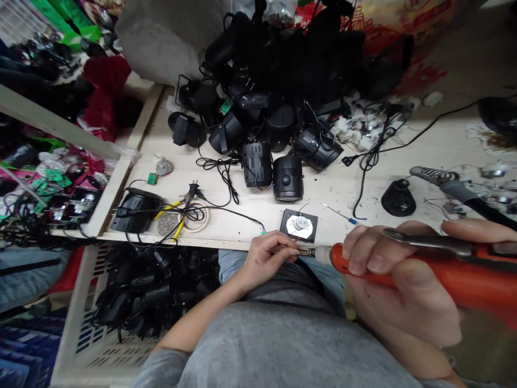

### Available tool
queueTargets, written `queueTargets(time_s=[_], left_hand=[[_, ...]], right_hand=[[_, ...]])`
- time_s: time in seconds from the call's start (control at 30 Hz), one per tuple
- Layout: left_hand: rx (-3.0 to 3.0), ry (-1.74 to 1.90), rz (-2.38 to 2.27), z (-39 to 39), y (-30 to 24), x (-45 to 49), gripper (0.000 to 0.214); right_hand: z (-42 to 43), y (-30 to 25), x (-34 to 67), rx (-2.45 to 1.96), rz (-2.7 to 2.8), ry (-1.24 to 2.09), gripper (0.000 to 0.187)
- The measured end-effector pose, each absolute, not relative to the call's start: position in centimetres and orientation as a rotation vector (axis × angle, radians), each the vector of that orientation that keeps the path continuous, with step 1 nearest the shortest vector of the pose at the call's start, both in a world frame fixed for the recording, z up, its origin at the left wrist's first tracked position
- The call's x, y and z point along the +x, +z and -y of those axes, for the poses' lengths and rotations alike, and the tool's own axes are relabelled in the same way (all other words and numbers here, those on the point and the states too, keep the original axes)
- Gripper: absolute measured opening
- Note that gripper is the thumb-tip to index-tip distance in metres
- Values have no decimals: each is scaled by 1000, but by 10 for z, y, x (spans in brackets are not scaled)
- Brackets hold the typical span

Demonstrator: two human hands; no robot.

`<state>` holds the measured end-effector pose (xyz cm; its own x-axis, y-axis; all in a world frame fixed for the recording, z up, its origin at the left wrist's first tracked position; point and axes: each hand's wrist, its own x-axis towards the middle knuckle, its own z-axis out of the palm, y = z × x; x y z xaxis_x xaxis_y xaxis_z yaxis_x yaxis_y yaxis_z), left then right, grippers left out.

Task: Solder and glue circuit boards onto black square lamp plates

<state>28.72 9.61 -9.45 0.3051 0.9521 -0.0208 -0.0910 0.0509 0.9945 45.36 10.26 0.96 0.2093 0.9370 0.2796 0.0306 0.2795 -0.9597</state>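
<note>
My right hand is wrapped round an orange power screwdriver, a metal lever along its top and its tip pointing left. Thumb and fingers of my left hand are pinched together right at the screwdriver's tip, by the bench's front edge. Whatever lies between those fingers is too small or hidden to make out. Just beyond them, a black square plate with a white part and a small round motor lies on the bench. Right of that plate lies a thin tool with a blue end.
Black cylindrical housings and cables crowd the bench. White motors are heaped at the back right. A soldering iron holder stands right, yellow-handled pliers lie left. Below, a white crate holds black parts.
</note>
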Motion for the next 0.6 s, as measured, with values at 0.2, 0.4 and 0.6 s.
queueTargets(time_s=[0.2,0.4,0.6], left_hand=[[1468,1038,-919,-98,-92,286,21],[1878,1157,-906,-100,-91,285,13],[2131,1337,-859,-97,-100,289,15]], right_hand=[[-99,10,454,-945,1234,907,32],[-93,13,449,-939,1038,909,27],[-93,5,447,-871,979,856,31]])
